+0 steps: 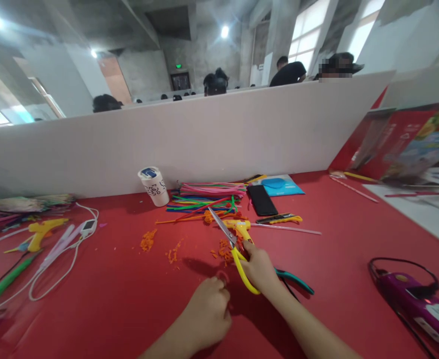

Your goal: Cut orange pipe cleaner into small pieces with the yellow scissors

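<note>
My right hand (257, 267) grips a pair of scissors (224, 227) with yellow handles, the blades pointing up and to the left. Just beside it my left hand (211, 309) is closed over the red table; whatever its fingers hold, if anything, is hidden. Orange clippings (224, 252) lie under and left of the scissors, with a small orange heap (148, 240) farther left. Beyond the right hand is a yellow glue gun (240, 228), partly hidden by the scissors. A tool with teal handles (296, 280) lies behind the right wrist.
Bundles of coloured pipe cleaners (212, 189) lie by the white partition (219, 137), near a white cup (154, 187) and a black phone (262, 200). A utility knife (279, 218) lies to the right. Another glue gun (42, 232) and white cables are left; a purple device (415, 299) sits right.
</note>
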{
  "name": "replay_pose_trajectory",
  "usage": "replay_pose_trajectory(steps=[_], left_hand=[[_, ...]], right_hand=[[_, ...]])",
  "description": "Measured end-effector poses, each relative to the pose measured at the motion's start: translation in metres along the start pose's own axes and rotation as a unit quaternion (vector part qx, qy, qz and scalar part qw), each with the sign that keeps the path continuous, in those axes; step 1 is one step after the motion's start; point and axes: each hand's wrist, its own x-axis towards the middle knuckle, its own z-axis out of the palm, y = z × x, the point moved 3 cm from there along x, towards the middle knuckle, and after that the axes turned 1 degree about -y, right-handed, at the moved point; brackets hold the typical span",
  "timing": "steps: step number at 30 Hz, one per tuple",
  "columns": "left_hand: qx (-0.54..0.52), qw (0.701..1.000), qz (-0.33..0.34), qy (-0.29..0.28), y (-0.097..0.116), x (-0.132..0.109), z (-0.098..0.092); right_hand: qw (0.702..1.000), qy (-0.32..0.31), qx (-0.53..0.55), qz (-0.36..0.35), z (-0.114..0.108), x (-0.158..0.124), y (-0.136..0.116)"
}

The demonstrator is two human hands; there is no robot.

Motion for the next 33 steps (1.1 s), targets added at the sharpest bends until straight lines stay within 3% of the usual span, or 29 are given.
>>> replay_pose_trajectory(steps=[4,8,19,24,29,33], left_hand=[[-0.15,0.985,-0.088,0.015,-0.013,0.001,-0.008],[-0.335,0.928,-0.163,0.007,-0.033,0.0,-0.01],[-0.517,0.83,-0.177,-0.112,-0.05,-0.005,-0.017],[-0.56,0.803,-0.191,-0.075,-0.055,-0.002,-0.03],[-0.591,0.788,-0.167,-0.03,-0.048,0.01,-0.058],[-0.592,0.794,-0.136,0.015,-0.04,0.024,-0.084]], right_hand=[[1.0,-0.006,0.01,-0.005,0.001,0.001,0.002],[1.0,-0.006,0.016,-0.001,0.001,0.002,0.004],[0.997,-0.054,0.051,0.011,0.003,-0.002,-0.001],[0.991,-0.09,0.097,0.032,-0.002,-0.007,-0.024],[0.972,-0.157,0.17,0.043,0.002,-0.011,-0.052],[0.964,-0.16,0.207,0.044,0.009,-0.006,-0.065]])
